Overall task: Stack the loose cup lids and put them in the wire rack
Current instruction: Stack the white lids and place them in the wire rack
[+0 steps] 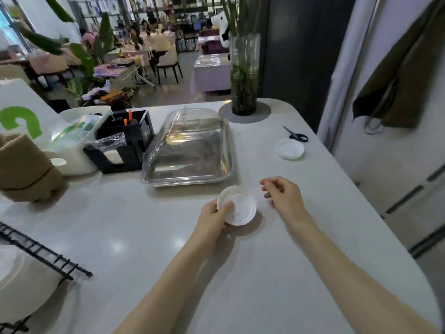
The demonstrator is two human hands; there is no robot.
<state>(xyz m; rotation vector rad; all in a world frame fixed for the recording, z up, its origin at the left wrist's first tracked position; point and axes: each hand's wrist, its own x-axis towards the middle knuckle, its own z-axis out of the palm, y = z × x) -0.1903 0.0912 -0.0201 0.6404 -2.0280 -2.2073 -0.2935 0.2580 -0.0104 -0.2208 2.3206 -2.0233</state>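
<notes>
Lids (pixel 237 205) in left hand (pixel 212 216) — wire rack (pixel 41 251) holds stacked lids (pixel 21 280).

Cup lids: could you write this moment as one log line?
left hand holds lid | right hand empty | second lid beside scissors | wire rack at left

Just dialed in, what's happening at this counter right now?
A person is gathering loose cup lids. The left hand grips a white lid just above the counter, thumb inside its rim. The right hand hovers beside it, holding nothing. A second lid lies farther right near the scissors. The wire rack at the near left already holds white lids.
</notes>
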